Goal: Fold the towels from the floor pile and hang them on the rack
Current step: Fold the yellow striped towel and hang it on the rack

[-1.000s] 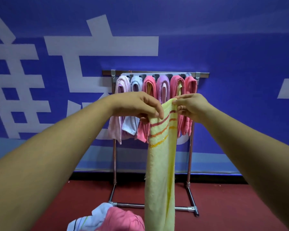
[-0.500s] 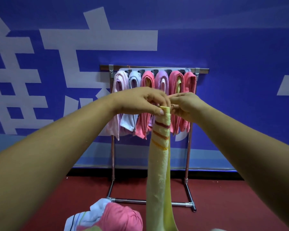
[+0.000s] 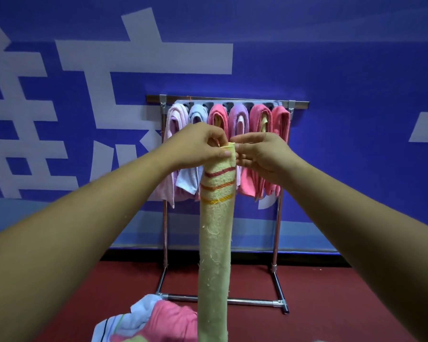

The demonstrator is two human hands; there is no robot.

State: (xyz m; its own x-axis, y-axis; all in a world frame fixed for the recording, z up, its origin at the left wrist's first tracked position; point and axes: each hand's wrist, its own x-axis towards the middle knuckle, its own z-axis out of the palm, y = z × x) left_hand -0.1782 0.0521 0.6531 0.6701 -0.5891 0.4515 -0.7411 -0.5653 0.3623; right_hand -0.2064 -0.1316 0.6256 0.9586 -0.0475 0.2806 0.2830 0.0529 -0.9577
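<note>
Hands atop hanging yellow towel

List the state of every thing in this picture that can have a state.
yellow striped towel: folded into a narrow strip, hanging down.
left hand: pinches the towel's top.
right hand: pinches the towel's top.
rack: upright, six hung towels on it.
floor pile: heaped, unfolded.

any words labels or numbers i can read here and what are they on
On the blue wall: large white characters, cropped by the frame and partly hidden; none can be read whole.
On the yellow towel, hung towels and rack: no text visible.
</note>
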